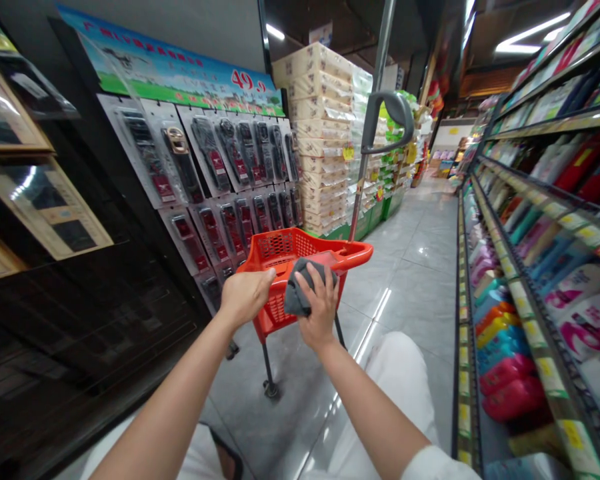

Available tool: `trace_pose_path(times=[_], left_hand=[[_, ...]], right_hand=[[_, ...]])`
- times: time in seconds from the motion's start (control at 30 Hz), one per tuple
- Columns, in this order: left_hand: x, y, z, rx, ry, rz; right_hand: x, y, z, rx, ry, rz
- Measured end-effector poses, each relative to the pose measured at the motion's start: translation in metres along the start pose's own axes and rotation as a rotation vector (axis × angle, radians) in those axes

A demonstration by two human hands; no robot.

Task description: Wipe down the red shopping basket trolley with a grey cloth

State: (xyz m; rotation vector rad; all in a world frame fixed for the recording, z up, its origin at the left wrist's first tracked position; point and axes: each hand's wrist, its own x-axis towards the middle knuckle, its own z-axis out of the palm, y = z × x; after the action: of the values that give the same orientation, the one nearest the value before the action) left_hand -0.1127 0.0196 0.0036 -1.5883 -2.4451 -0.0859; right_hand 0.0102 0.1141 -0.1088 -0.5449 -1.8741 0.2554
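Note:
A small red plastic shopping cart on black legs with casters stands on the floor in front of me. My left hand is closed over the near left rim of its basket, thumb on top. In my right hand is a bunched grey cloth, pressed against the near rim of the basket with the fingers spread over it. A tall metal pole with a grey loop handle rises from the cart's right end.
Packaged belts hang on a display at the left, under a price banner. Stacked cartons stand behind the cart. Shelves of bottles line the right side. A grey tiled aisle runs between them.

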Motion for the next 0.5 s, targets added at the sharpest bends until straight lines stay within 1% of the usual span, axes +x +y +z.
trace_pose_path(times=[0.07,0.13,0.17,0.2,0.27,0.3,0.37,0.4,0.43,0.47,0.5], left_hand=[[0.000,0.000,-0.001,-0.006,-0.011,0.007],[0.000,-0.001,-0.002,-0.012,-0.023,0.011],[0.000,-0.001,-0.003,-0.018,-0.027,0.011],[0.001,-0.001,-0.003,-0.026,-0.030,0.012],[0.002,-0.002,-0.003,-0.044,-0.032,0.012],[0.002,-0.003,-0.003,-0.052,-0.034,0.010],[0.003,-0.003,-0.003,-0.064,-0.036,-0.005],[0.004,-0.003,-0.003,-0.070,-0.035,-0.014],[0.004,-0.002,-0.003,-0.074,-0.033,-0.020],[0.004,-0.002,-0.002,-0.075,-0.029,-0.024],[0.004,-0.001,-0.002,-0.074,-0.025,-0.026]], right_hand=[[-0.008,0.016,0.006,0.071,0.125,0.043],[-0.001,0.046,0.005,0.175,0.302,0.179],[0.009,0.064,0.001,0.247,0.404,0.275],[0.021,0.082,-0.004,0.337,0.467,0.369],[0.050,0.119,-0.017,0.519,0.554,0.590],[0.065,0.135,-0.023,0.607,0.566,0.707],[0.091,0.160,-0.033,0.748,0.439,0.849],[0.101,0.168,-0.036,0.780,0.379,0.893],[0.107,0.172,-0.038,0.801,0.330,0.899],[0.110,0.172,-0.038,0.806,0.309,0.876],[0.110,0.170,-0.036,0.794,0.320,0.829]])
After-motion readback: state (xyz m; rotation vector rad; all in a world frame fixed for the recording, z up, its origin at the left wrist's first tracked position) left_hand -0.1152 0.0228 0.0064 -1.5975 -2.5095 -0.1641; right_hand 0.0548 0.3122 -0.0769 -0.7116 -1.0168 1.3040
